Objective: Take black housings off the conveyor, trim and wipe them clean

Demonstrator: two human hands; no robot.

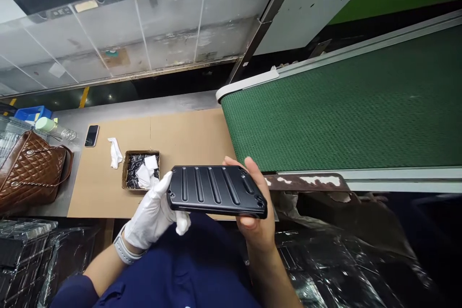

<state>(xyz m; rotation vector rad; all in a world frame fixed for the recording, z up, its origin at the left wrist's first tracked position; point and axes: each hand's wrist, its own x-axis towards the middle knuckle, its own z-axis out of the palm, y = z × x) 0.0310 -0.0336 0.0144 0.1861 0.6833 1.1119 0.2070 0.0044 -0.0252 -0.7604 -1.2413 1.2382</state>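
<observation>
A black ribbed rectangular case (212, 191) is held up in front of my body, its grooved face towards me and screws at its corners. My left hand (153, 214), in a white glove, grips its left end. Bare, my right hand (258, 207) wraps round the right end, fingers at the far edge and near edge. Just beyond my left hand, a small open box (140, 151) on the cardboard sheet (187, 134) holds small black pieces and white cloths (144, 177).
A green conveyor belt (342, 106) runs off to the right. At the left are a phone (92, 135), a white cloth (115, 153), a bottle (54, 127), a blue bin (32, 113) and a brown quilted bag (34, 171). Plastic-wrapped black items (335, 260) lie below right.
</observation>
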